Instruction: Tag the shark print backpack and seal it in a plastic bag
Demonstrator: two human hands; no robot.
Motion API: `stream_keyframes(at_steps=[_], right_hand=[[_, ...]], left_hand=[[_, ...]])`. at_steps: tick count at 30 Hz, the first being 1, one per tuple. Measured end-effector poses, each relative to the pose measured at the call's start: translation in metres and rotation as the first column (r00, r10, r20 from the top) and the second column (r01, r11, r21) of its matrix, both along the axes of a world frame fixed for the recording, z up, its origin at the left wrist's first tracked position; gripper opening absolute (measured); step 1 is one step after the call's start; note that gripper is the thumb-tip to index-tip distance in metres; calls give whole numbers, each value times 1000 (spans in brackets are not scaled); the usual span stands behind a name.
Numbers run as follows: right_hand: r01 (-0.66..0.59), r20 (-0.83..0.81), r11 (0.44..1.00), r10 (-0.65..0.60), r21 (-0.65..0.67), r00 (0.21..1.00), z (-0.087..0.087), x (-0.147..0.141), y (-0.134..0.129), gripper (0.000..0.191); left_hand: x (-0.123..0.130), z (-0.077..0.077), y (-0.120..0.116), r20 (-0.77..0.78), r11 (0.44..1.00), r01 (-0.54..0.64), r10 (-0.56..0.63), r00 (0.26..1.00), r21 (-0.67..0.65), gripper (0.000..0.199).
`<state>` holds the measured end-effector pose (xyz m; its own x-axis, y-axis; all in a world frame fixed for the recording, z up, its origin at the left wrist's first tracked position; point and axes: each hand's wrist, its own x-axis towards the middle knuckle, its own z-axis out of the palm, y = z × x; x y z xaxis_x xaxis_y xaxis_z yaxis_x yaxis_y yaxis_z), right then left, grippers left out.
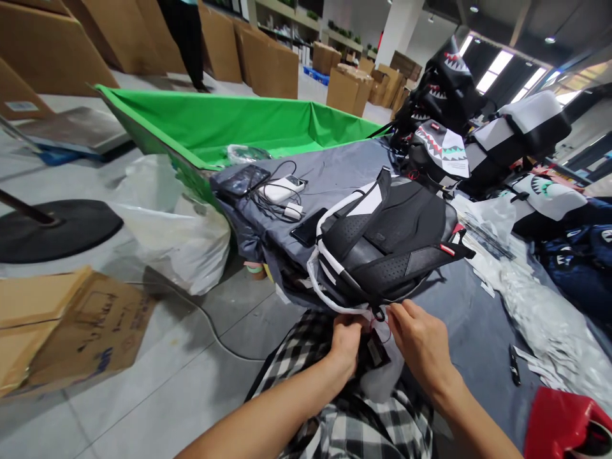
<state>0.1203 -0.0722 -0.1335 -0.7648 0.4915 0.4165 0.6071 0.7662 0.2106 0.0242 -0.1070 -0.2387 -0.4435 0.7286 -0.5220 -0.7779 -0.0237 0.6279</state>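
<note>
Head view: grey-covered table (344, 166) in a warehouse room with cardboard boxes (268, 60) stacked behind and a green cloth bin (229, 124) beside it; phones and a power bank (282, 189) with cables lie on the far end, more shark-mouth bags (444, 95) and plastic wrap (540, 306) at the right. A black backpack (387, 245) lies straps-up at the near table edge. Left hand (347, 341) and right hand (421, 344) both pinch a dark hang tag (376, 349) at the backpack's bottom, fingers pressed together.
</note>
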Motion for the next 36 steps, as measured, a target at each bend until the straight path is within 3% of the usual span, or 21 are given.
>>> stream_keyframes(at_steps=[6,14,20,24,31,36], right_hand=[[28,-32,999,-27,29,999,0,-13,-9,34],[30,-35,999,-28,37,999,-38,-32,-23,30],[-34,-102,995,25,-89,994,-44,-17,-21,18],[-78,-165,984,52,-159,985,-41,-8,-16,20],[-31,-136,999,33,15,990,-54,-12,-9,19],[37,-238,999,-31,17,971,-61,-12,-7,19]], left_hand=[[3,-2,-11,64,997,34,-39,997,70,22],[-5,-1,-15,24,993,65,-68,997,94,32],[-8,-14,-14,81,986,99,-110,991,132,28],[-11,-11,-19,13,989,97,-99,995,112,31],[-13,-1,-20,-162,994,75,-61,985,77,28],[-11,9,-14,-161,996,74,-66,985,44,27]])
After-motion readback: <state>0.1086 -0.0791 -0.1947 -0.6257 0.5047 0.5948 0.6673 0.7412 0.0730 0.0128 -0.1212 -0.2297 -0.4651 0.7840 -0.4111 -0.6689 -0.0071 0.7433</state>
